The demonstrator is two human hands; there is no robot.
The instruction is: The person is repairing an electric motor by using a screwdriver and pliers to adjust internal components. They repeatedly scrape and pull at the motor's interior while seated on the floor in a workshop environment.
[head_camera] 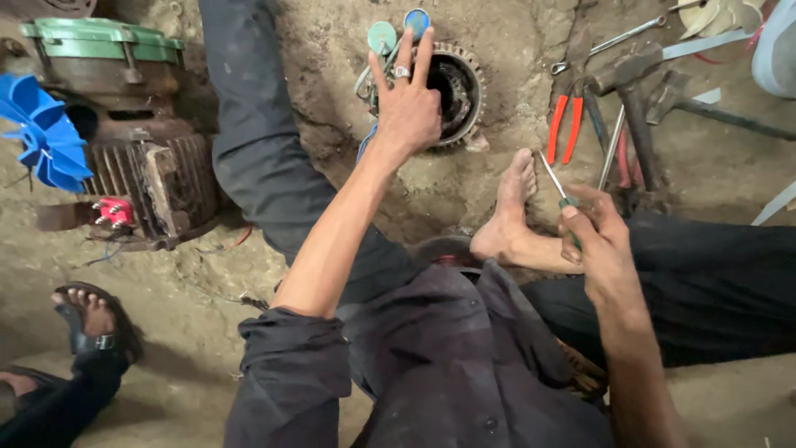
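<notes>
Fingers spread, left hand (406, 104) rests on rusty round stator (454, 91); right hand (599, 241) grips screwdriver (557, 189).

I count one round ribbed metal motor stator (454, 91), one rusty finned motor body (157, 178), one blue plastic fan (41, 137), one green-handled screwdriver (560, 195), one pair of orange-handled pliers (564, 124), two dark-headed hammers (638, 108), one silver spanner (609, 41), and two round capacitors (398, 29).
</notes>
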